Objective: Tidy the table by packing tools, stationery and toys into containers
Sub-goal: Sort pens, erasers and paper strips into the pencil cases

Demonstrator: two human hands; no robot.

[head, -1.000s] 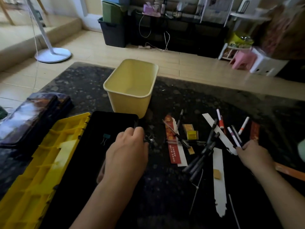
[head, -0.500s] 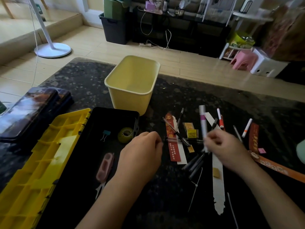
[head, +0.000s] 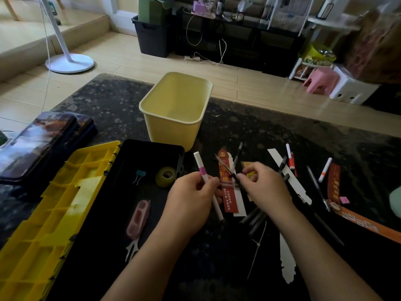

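My left hand (head: 191,198) grips a white marker with a pink band (head: 201,166), held upright just right of the open black toolbox tray (head: 121,213). Close beside it, my right hand (head: 264,187) pinches a thin dark pen (head: 224,167) above a red bookmark (head: 229,196). In the tray lie a binder clip (head: 138,175), a yellowish tape roll (head: 166,177) and pink snips (head: 138,220). A yellow bin (head: 173,127) stands behind the tray. More white markers (head: 325,169) and black pens (head: 256,218) are scattered on the dark table.
The toolbox's yellow lid (head: 43,213) lies open at the left, with a dark tin (head: 32,144) behind it. White paper strips (head: 286,259), a cable tie (head: 257,250) and an orange strip (head: 360,222) lie at the right. Floor, a fan base (head: 69,64) and shelves are beyond.
My right hand picked up the pink-banded marker and brought it left; my left hand now holds it. My right hand now pinches a dark pen.
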